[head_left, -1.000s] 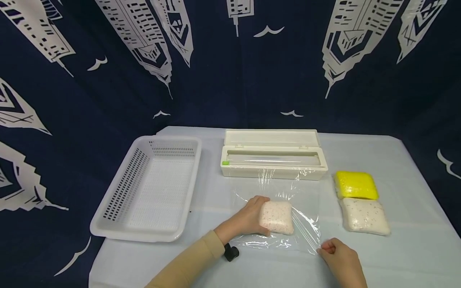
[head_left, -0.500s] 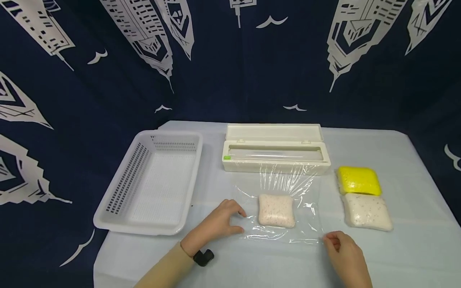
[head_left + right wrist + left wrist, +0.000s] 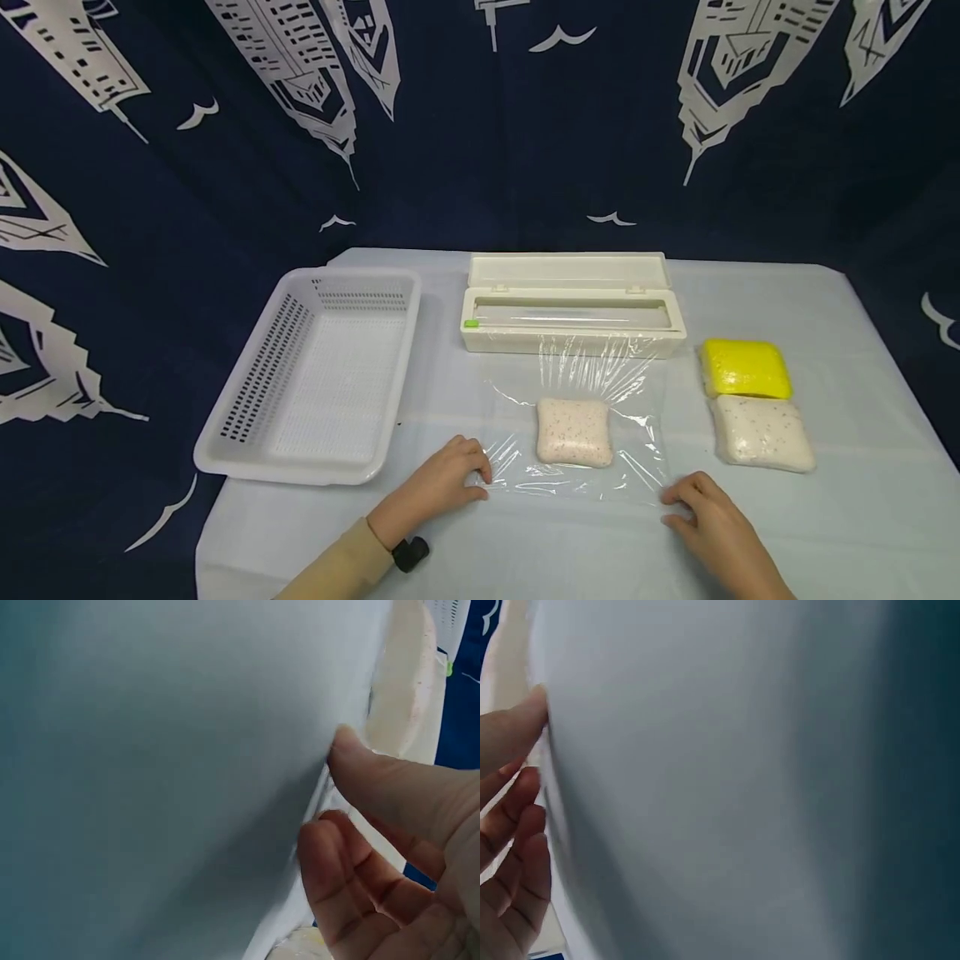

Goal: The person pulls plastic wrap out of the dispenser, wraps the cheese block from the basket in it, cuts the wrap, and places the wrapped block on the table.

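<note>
A pale pink, speckled, cushion-shaped block (image 3: 573,432) lies on a sheet of clear cling film (image 3: 517,417). The film runs toward me from a cream dispenser box (image 3: 573,343) with its lid raised. My left hand (image 3: 438,483) is at the film's near left corner, thumb and fingers apart. At the near right corner is my right hand (image 3: 712,521), its thumb and index finger also apart. Both wrist views show gaps between thumb (image 3: 375,769) and fingers (image 3: 525,862); whether any fingertip touches the film is unclear.
On the left stands a white perforated plastic basket (image 3: 213,454). To the right, a yellow block (image 3: 745,368) and a white speckled block (image 3: 763,432) lie touching, both shiny as if film-wrapped. A white cloth (image 3: 862,500) covers the table; a dark patterned curtain (image 3: 510,150) hangs behind.
The left hand has let go of the pink block and moved left and nearer to the film's left corner. The right hand's thumb and index finger have parted at the right corner.
</note>
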Demonstrator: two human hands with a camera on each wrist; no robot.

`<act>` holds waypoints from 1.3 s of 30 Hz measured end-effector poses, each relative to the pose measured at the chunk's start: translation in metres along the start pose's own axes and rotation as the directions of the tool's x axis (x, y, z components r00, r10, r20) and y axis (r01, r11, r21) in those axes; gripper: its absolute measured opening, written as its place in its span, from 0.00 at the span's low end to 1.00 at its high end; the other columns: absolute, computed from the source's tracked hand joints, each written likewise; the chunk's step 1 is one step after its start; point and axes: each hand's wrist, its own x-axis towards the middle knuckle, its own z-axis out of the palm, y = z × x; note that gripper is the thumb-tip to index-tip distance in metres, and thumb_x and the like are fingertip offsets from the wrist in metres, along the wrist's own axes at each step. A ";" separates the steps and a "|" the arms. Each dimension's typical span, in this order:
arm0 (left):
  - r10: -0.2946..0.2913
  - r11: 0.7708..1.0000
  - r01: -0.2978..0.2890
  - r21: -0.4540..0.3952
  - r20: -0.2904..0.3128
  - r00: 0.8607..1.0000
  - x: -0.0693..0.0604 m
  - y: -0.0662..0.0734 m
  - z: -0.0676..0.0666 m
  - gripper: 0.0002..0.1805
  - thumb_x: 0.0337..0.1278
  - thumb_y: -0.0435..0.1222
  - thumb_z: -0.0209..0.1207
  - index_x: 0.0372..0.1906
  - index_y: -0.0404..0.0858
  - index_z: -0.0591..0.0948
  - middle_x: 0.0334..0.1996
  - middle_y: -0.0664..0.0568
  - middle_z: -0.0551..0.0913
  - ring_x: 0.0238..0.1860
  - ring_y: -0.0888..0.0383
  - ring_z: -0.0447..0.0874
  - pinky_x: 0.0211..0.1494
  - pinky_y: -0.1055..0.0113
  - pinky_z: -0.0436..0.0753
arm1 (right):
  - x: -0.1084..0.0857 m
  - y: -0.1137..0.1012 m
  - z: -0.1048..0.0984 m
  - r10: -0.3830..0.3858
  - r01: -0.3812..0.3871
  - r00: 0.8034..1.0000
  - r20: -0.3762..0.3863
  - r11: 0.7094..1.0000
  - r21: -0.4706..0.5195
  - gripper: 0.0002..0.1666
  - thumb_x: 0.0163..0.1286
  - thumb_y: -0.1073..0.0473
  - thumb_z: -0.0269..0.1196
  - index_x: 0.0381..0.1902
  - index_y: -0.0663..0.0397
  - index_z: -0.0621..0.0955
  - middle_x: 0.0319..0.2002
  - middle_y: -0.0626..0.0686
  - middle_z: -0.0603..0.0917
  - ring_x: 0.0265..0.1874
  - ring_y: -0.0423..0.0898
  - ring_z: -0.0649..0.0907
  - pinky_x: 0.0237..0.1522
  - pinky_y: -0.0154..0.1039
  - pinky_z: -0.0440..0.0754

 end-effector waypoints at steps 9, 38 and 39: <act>0.037 0.995 -0.034 0.091 -0.042 0.998 0.001 0.000 0.006 0.06 0.57 0.35 0.67 0.30 0.47 0.80 0.34 0.61 0.77 0.37 0.65 0.69 0.42 0.77 0.75 | 0.004 0.006 0.009 -0.164 0.155 0.968 -0.189 0.986 -0.064 0.20 0.41 0.73 0.77 0.22 0.49 0.78 0.25 0.40 0.71 0.23 0.28 0.66 0.23 0.30 0.73; -0.055 0.995 0.076 0.071 -0.256 0.965 0.029 0.011 -0.001 0.05 0.66 0.29 0.57 0.36 0.37 0.71 0.24 0.53 0.75 0.26 0.61 0.71 0.29 0.72 0.74 | 0.050 0.002 -0.008 -0.016 0.015 0.999 -0.035 1.000 -0.012 0.04 0.68 0.69 0.59 0.37 0.62 0.72 0.19 0.48 0.74 0.17 0.41 0.70 0.17 0.32 0.66; -0.061 0.994 0.082 0.077 -0.245 0.968 0.030 0.011 -0.001 0.05 0.66 0.29 0.56 0.36 0.36 0.71 0.23 0.52 0.75 0.26 0.61 0.72 0.29 0.72 0.74 | 0.052 0.003 -0.008 -0.019 0.019 1.000 -0.022 1.000 -0.017 0.04 0.68 0.69 0.59 0.37 0.63 0.73 0.19 0.48 0.73 0.17 0.41 0.69 0.17 0.33 0.65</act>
